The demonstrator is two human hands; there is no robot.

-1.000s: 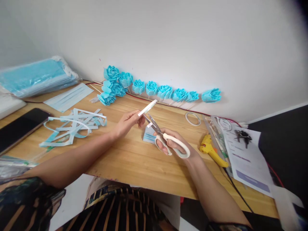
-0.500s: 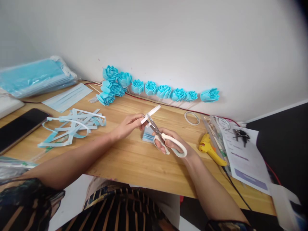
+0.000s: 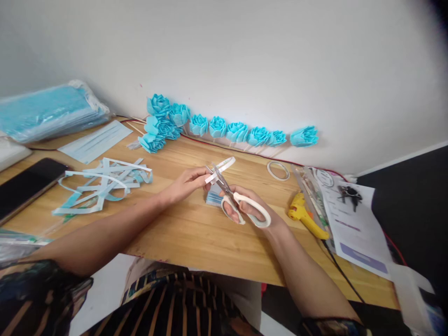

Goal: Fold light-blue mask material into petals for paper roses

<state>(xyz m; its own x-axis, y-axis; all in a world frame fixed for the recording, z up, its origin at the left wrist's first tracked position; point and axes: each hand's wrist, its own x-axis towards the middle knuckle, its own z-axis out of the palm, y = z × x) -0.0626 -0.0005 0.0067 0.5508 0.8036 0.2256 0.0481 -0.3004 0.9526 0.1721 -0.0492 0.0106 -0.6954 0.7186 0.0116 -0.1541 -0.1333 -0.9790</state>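
Observation:
My right hand [image 3: 245, 205] has its fingers through the white handles of a pair of scissors [image 3: 252, 208], whose metal blades point away and to the left. Pinched in my left hand [image 3: 191, 183] is a narrow white strip [image 3: 226, 164], its far end curling up to the right. The blades lie across the strip close to my left fingertips. Under the hands, a small piece of pleated blue mask fabric [image 3: 213, 198] rests on the wooden table [image 3: 182, 233], partly hidden by the scissors and right hand.
Blue fabric flowers [image 3: 237, 132] on sticks line the wall. Cut strips [image 3: 105, 186], a phone [image 3: 33, 186], a flat mask sheet [image 3: 96, 141] and bagged masks [image 3: 52, 109] lie left. Rightward are a tape ring [image 3: 278, 171], yellow glue gun [image 3: 306, 217], paper [image 3: 353, 224] and keys [image 3: 350, 197].
The white strip now curves more at its far end, and the scissor blades have shifted slightly across it. Both hands stay in nearly the same place; the view has moved a little.

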